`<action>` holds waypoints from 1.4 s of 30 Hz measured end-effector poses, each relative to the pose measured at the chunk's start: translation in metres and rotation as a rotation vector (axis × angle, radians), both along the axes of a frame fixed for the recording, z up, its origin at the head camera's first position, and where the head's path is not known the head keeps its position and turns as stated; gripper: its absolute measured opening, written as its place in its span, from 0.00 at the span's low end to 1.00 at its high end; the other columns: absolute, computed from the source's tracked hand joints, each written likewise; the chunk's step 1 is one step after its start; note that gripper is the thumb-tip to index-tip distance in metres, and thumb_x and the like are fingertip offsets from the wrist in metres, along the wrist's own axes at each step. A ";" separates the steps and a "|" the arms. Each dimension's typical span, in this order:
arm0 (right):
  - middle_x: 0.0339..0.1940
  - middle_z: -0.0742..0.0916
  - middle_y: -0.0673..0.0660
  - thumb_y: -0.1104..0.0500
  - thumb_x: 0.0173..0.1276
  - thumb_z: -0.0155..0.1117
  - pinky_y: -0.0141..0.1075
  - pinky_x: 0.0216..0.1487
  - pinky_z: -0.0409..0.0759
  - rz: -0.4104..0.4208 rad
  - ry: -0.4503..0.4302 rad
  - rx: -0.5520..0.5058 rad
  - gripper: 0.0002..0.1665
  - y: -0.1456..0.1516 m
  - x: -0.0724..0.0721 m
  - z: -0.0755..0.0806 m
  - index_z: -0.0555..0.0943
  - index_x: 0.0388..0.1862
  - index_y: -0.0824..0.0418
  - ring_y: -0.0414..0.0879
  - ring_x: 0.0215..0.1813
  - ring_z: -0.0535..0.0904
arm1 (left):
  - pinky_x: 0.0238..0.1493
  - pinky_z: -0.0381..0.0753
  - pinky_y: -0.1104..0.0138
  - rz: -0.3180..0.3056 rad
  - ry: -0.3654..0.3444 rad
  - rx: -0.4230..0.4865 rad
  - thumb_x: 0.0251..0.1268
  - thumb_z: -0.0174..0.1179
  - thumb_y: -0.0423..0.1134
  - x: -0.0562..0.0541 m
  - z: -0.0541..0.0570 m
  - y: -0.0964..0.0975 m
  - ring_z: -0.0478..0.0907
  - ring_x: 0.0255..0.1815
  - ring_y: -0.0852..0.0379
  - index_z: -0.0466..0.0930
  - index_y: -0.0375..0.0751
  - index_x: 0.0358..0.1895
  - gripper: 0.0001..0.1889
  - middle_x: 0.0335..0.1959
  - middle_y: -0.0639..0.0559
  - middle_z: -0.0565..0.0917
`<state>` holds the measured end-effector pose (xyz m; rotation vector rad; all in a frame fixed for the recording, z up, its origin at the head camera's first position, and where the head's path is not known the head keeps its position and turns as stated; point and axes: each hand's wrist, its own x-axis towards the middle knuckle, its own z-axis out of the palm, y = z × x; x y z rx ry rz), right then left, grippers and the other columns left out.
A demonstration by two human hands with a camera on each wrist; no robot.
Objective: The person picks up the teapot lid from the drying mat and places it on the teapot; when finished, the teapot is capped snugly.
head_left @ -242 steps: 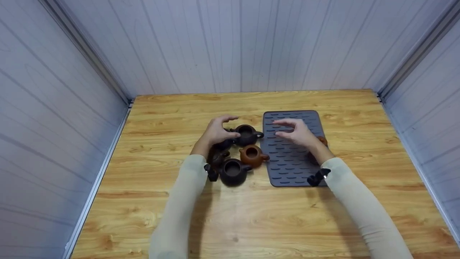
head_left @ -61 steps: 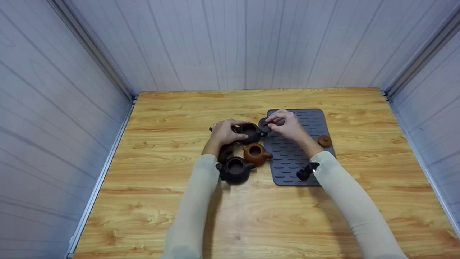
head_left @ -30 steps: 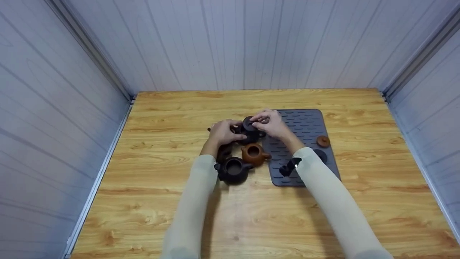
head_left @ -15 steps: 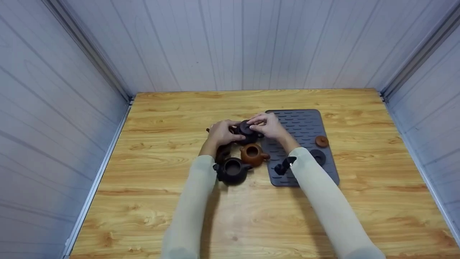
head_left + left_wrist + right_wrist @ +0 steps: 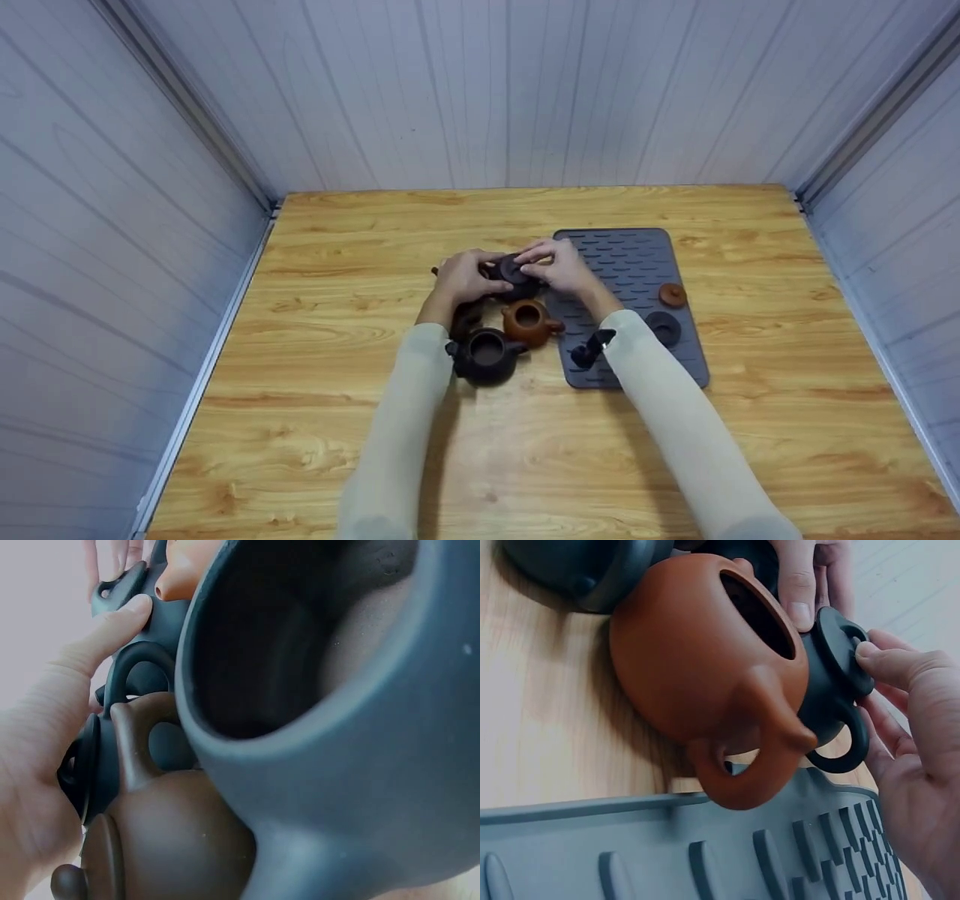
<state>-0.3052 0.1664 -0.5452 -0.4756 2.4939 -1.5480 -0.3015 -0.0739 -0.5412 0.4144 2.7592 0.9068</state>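
Note:
My left hand [image 5: 463, 277] holds the body of a dark teapot [image 5: 817, 701], its thumb on the near side and its fingers round the far side. My right hand [image 5: 562, 268] pinches the knob of a round dark lid [image 5: 843, 652], which lies over that teapot's mouth. An orange-brown teapot [image 5: 526, 324] stands lidless just in front, its handle toward the mat. Nearer me is a larger dark teapot [image 5: 486, 358] with its mouth uncovered. Partly hidden under my left arm is a brown teapot [image 5: 180, 832] with its lid on; another dark lidded teapot [image 5: 94, 761] stands beyond it.
A grey ridged mat [image 5: 626, 259] lies to the right of the teapots. On its right side rest a small orange-brown lid [image 5: 672, 295] and a dark lid [image 5: 663, 328]. Pale panel walls [image 5: 480, 97] enclose the wooden table [image 5: 300, 420] at the back and sides.
My right hand has carried the dark lid left from the mat and lowered it onto the teapot's mouth. My left hand, loose near the teapots at first, has taken hold of that teapot.

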 end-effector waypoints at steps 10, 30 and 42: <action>0.69 0.88 0.69 0.63 0.81 0.73 0.46 0.62 0.88 -0.008 -0.014 -0.043 0.13 0.000 0.004 -0.002 0.94 0.58 0.66 0.66 0.70 0.86 | 0.84 0.65 0.43 -0.009 -0.014 0.014 0.69 0.79 0.60 -0.004 -0.006 0.000 0.83 0.78 0.44 0.84 0.62 0.77 0.34 0.77 0.50 0.87; 0.67 0.89 0.69 0.65 0.81 0.72 0.61 0.75 0.84 -0.014 0.009 -0.055 0.13 -0.004 0.005 -0.006 0.93 0.59 0.66 0.65 0.72 0.84 | 0.86 0.66 0.41 -0.010 -0.023 -0.005 0.71 0.78 0.58 0.000 0.001 0.001 0.82 0.79 0.43 0.83 0.62 0.79 0.34 0.78 0.52 0.85; 0.66 0.89 0.69 0.64 0.81 0.72 0.59 0.73 0.85 -0.034 0.003 -0.018 0.13 -0.006 0.004 -0.010 0.93 0.60 0.66 0.64 0.67 0.87 | 0.83 0.65 0.42 -0.044 -0.026 0.002 0.71 0.79 0.55 -0.003 0.002 -0.001 0.83 0.77 0.42 0.83 0.57 0.78 0.34 0.76 0.49 0.87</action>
